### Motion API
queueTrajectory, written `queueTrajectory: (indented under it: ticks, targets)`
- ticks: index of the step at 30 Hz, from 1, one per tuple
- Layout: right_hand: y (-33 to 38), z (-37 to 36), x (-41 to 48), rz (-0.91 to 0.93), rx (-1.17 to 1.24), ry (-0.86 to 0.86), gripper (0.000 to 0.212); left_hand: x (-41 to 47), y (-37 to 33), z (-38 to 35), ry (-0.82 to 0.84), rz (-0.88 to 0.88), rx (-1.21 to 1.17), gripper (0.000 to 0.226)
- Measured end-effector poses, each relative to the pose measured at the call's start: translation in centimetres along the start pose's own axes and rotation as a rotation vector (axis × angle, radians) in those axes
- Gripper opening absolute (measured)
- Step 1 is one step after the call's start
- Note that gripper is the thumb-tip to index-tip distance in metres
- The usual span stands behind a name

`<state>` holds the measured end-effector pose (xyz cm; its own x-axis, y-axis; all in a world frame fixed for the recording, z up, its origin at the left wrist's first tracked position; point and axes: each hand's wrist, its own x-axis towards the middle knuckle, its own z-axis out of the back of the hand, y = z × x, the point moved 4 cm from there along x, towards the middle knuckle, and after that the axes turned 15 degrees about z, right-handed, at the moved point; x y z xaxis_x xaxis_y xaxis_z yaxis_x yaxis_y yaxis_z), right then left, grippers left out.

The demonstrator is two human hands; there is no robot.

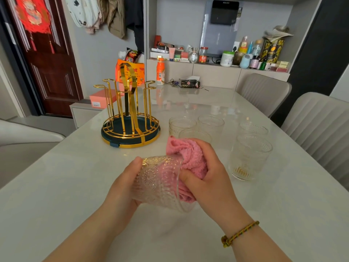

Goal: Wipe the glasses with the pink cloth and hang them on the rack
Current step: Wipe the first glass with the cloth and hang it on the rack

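Observation:
My left hand (122, 188) grips a clear patterned glass (154, 182) tipped on its side above the white table (75, 186), mouth facing right. My right hand (207, 174) holds the bunched pink cloth (190, 156), part of it pushed inside the glass. Several more patterned glasses stand upright behind and to the right: one tall one (249, 157) near my right hand, others (182, 125) further back. The gold wire rack (130, 118) on a dark round base stands to the left, with nothing hanging on its hooks.
An orange bottle (160, 71), keys and a tissue pack (189, 84) lie at the table's far end. Grey chairs (317, 125) line the right side, another chair (22, 137) the left. A cluttered shelf (217, 55) runs along the back wall.

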<state>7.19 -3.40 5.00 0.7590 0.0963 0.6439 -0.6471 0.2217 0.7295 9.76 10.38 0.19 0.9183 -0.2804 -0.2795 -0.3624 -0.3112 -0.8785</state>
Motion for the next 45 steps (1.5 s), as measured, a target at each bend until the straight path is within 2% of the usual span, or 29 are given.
queueTrajectory:
  ticks: [3, 4, 6, 9, 11, 13, 15, 16, 19, 20, 22, 24, 28, 30, 35, 37, 39, 41, 43, 45]
  targets:
    - [-0.1, 0.1, 0.1, -0.021, 0.037, -0.012, 0.042, -0.2, -0.5, 0.2, -0.025, -0.096, 0.003, 0.027]
    - [-0.2, 0.2, 0.0, -0.037, 0.062, -0.019, 0.042, -0.2, -0.6, 0.4, -0.038, -0.135, 0.012, 0.029]
    - [-0.3, 0.0, -0.1, -0.078, 0.126, -0.028, 0.038, -0.4, -1.0, 0.8, -0.062, -0.222, 0.018, 0.047]
    - [-0.3, -0.5, -0.3, -0.126, 0.198, -0.034, 0.034, -1.0, -1.6, 1.2, -0.113, -0.375, 0.016, 0.084]
    - [-0.5, -0.8, -0.4, -0.16, 0.226, -0.035, 0.028, -1.6, -2.0, 1.4, -0.139, -0.485, 0.047, 0.087]
    - [-0.8, -0.8, -0.5, -0.177, 0.245, -0.046, 0.027, -1.7, -2.2, 1.3, -0.143, -0.524, 0.091, 0.085]
    - [-0.7, -0.5, -0.4, -0.132, 0.224, -0.083, 0.028, -1.4, -2.1, 1.2, -0.128, -0.424, 0.105, 0.074]
    - [-0.7, -0.2, -0.4, -0.086, 0.195, -0.104, 0.03, -1.1, -1.9, 1.1, -0.101, -0.308, 0.108, 0.068]
    - [-0.3, -0.1, -0.4, 0.021, 0.037, -0.063, 0.043, -0.5, -0.7, 0.7, 0.084, 0.096, 0.055, 0.07]
    - [-0.2, -0.4, -0.5, 0.037, -0.02, -0.013, 0.051, -0.5, -0.4, 0.6, 0.112, 0.171, 0.049, 0.066]
    - [-0.1, -0.9, -0.5, 0.05, -0.092, 0.084, 0.059, -0.5, -0.1, 0.8, 0.086, 0.196, 0.06, 0.052]
    - [-0.2, -1.0, -0.4, 0.046, -0.09, 0.129, 0.056, -0.4, -0.3, 0.9, 0.031, 0.111, 0.051, 0.034]
    - [-1.0, -0.5, -0.3, -0.009, -0.039, 0.042, 0.046, -0.4, -1.1, 1.1, -0.103, -0.124, 0.033, 0.009]
    - [-1.5, -0.7, -0.4, -0.098, 0.074, -0.01, 0.044, -0.5, -1.5, 1.4, -0.15, -0.23, 0.014, 0.011]
    - [-2.4, -2.0, -1.1, -0.287, 0.367, -0.039, 0.028, -2.1, -2.3, 1.8, -0.163, -0.551, 0.136, 0.036]
    - [-2.9, -2.5, -1.4, -0.347, 0.411, -0.063, 0.02, -2.1, -2.4, 1.9, -0.176, -0.601, 0.171, 0.034]
    - [-3.4, -2.1, -1.4, -0.346, 0.322, -0.119, 0.021, -1.3, -2.3, 1.6, -0.169, -0.493, 0.181, 0.03]
    - [-3.2, -1.1, -1.0, -0.259, 0.205, -0.177, 0.031, -0.2, -1.7, 1.2, -0.088, -0.186, 0.143, 0.044]
    - [-2.5, -0.5, -0.6, -0.148, 0.111, -0.157, 0.036, 0.0, -1.0, 0.7, 0.04, 0.092, 0.082, 0.062]
    - [-2.0, -0.4, -0.6, -0.097, 0.034, -0.1, 0.034, -0.2, -0.8, 0.3, 0.045, 0.166, 0.099, 0.059]
